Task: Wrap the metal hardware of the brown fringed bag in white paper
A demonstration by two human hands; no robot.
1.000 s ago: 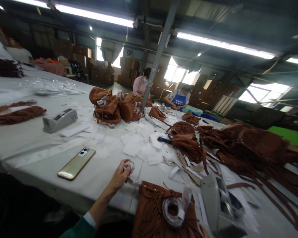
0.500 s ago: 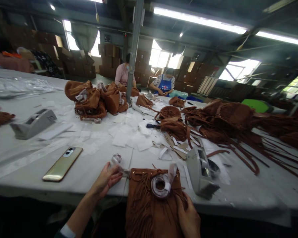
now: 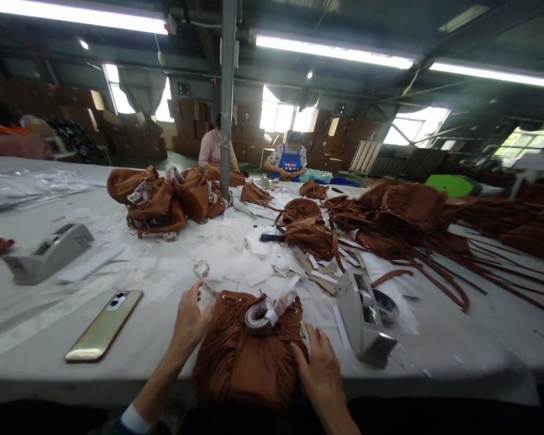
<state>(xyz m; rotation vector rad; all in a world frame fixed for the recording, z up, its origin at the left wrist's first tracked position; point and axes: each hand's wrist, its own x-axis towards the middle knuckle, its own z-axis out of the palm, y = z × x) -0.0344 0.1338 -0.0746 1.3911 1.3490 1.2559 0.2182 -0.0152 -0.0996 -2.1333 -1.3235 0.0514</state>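
The left hand (image 3: 188,320) is at the top left corner of a brown fringe bag (image 3: 242,362). Its fingers are closed in a pinch on a thin wrapped piece (image 3: 202,273) that sticks up from that corner, with a clear shiny lump at its tip. The right hand (image 3: 320,371) lies flat on the right side of the bag, with its fingers spread and resting on the soft brown cloth. The bag lies between the two hands, at the near edge of the white table (image 3: 457,344). It looks puffy and wrinkled, with long thin fringes hanging down its front. On top of the bag, between the hands, sits a ring wrapped in pale plastic (image 3: 259,314). Just to the right of the right hand stands a grey tape holder (image 3: 360,317). To the left of the left hand lies a gold phone (image 3: 104,326), face down. Past the hands, white paper pieces (image 3: 236,254) are spread about, and more brown bags (image 3: 163,199) are heaped well beyond them.
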